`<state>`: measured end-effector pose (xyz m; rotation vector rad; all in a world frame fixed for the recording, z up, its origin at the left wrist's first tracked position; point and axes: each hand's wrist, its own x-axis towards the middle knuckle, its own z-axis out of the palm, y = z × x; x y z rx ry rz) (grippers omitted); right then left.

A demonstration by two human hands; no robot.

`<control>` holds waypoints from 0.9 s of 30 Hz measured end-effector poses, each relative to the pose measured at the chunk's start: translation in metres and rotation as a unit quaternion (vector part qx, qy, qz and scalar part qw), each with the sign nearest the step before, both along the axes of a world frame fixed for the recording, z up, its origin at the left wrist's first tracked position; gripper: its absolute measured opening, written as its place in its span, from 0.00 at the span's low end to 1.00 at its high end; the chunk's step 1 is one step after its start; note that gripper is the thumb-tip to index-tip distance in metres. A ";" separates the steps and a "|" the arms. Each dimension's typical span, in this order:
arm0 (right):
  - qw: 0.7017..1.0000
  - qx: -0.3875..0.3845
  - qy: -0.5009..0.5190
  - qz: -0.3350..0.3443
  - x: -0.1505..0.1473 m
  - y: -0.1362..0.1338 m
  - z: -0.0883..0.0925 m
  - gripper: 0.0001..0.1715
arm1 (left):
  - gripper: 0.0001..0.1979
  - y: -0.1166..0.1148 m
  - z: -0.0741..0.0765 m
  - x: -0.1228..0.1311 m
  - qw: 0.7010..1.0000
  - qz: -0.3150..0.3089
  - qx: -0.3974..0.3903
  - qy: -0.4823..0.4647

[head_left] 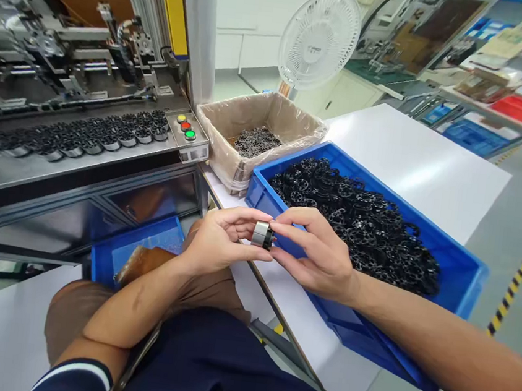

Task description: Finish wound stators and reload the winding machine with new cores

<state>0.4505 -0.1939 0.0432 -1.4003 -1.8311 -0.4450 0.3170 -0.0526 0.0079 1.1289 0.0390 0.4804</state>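
Observation:
Between my two hands is a small metal ring [260, 233] with a black plastic piece at its right side. My left hand [219, 241] is closed round the ring, thumb below and fingers above. The fingertips of my right hand [318, 251] pinch the black side of the same part. Just beyond my right hand stands a blue bin [424, 237] heaped with black round plastic pieces [357, 212]. On the machine's ledge to the left, rows of similar ring parts [94, 134] with black tops stand close together.
A plastic-lined box [226, 123] with dark parts in it stands behind the blue bin. Yellow, red and green buttons [186, 127] sit at the machine's corner. A white fan [319, 40] rises at the back. A blue tray [115, 248] is low by my knees.

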 end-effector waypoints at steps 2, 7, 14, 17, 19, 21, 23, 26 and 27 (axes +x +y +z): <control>1.000 0.003 -0.001 0.006 0.001 0.001 0.000 0.21 | 0.25 -0.001 0.000 0.000 1.000 -0.002 0.002 -0.008; 1.000 0.006 -0.001 0.014 0.002 0.003 -0.004 0.20 | 0.26 0.000 -0.003 -0.001 1.000 0.006 0.029 0.009; 0.999 0.003 -0.051 0.012 0.008 0.001 -0.005 0.16 | 0.26 0.001 -0.003 -0.004 0.999 0.010 0.033 0.043; 0.995 0.006 -0.098 0.006 0.012 0.002 -0.003 0.15 | 0.26 0.001 -0.002 -0.006 0.998 0.020 0.034 0.058; 0.991 0.029 -0.131 0.008 0.012 0.002 -0.003 0.13 | 0.26 0.000 -0.003 -0.007 0.996 0.028 0.044 0.066; 0.986 0.053 -0.156 0.010 0.009 0.002 -0.005 0.13 | 0.27 -0.001 -0.005 -0.009 0.995 0.040 0.057 0.075; 0.984 0.060 -0.169 0.001 0.004 0.003 -0.007 0.12 | 0.29 -0.002 -0.007 -0.011 0.993 0.054 0.067 0.084; 0.986 0.031 -0.162 -0.006 0.010 0.007 -0.008 0.15 | 0.28 -0.002 -0.009 -0.012 0.989 0.066 0.091 0.099; 0.989 0.015 -0.147 -0.007 0.018 0.008 -0.007 0.18 | 0.26 0.000 -0.009 -0.012 0.987 0.068 0.107 0.104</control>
